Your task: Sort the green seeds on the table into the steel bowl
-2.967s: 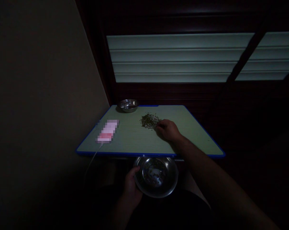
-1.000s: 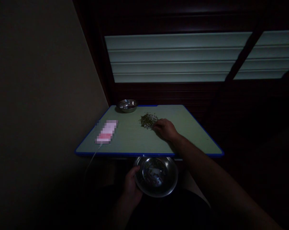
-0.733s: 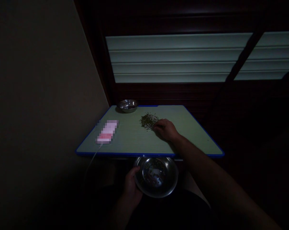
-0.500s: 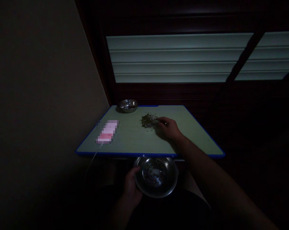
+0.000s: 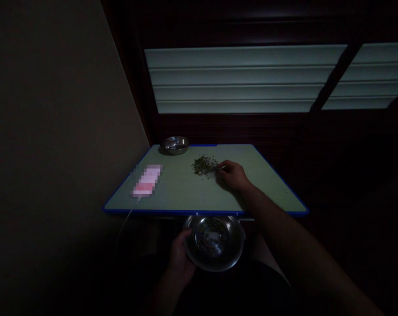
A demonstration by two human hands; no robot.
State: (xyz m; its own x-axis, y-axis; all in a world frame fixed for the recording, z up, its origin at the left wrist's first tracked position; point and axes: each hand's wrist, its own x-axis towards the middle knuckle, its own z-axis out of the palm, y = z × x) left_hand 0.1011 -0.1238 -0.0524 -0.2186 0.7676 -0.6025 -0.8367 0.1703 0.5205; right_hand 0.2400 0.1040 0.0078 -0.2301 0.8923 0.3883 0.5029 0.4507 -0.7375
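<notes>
My left hand (image 5: 181, 252) is closed on the left rim of a shiny metal bowl (image 5: 233, 259), held just below the table's near edge. Small bits and reflections show on the bowl's bottom. Over the table (image 5: 172, 193), my right hand (image 5: 233, 174) has its fingers pinched together at the right side of a loose pile of small green-brown bits (image 5: 202, 165). Something thin and greyish sticks out from the fingertips towards the pile, too dim and small to name.
A smaller metal bowl (image 5: 175, 145) stands at the table's far left corner. On the left lies a blurred-out phone (image 5: 147, 181) with a white cable (image 5: 128, 217) running over the near edge. A wall (image 5: 70, 109) borders the left; dark slatted panels (image 5: 238, 79) stand behind.
My right hand stays beside the pile, and the thin thing at its fingertips has shifted slightly right, back from the bits. My left hand keeps hold of the bowl.
</notes>
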